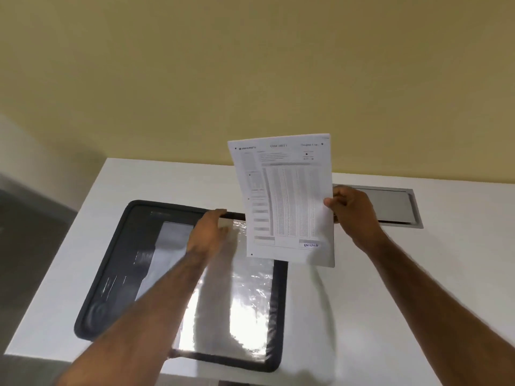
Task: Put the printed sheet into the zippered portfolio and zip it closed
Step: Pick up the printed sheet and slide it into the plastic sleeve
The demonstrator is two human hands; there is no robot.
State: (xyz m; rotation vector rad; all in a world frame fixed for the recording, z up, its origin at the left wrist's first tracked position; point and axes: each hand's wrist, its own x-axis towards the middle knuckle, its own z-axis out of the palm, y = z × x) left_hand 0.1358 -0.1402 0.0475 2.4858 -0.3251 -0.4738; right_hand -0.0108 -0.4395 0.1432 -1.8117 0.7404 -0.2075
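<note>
The zippered portfolio (111, 263) lies open and flat on the white table, black with a dark zip border; shiny clear plastic sleeves (245, 302) cover its right half. My left hand (210, 232) rests on the top edge of the sleeves at the far side of the portfolio, fingers curled over it. The printed sheet (284, 199), a white form stamped "ENTERED" at the bottom, is held upright above the portfolio's far right corner. My right hand (352, 211) pinches the sheet's right edge between thumb and fingers.
The white table (390, 274) ends at a yellow wall. A grey metal cable flap (390, 204) is set into the tabletop behind my right hand. The table's left edge drops to a dark floor (28, 246).
</note>
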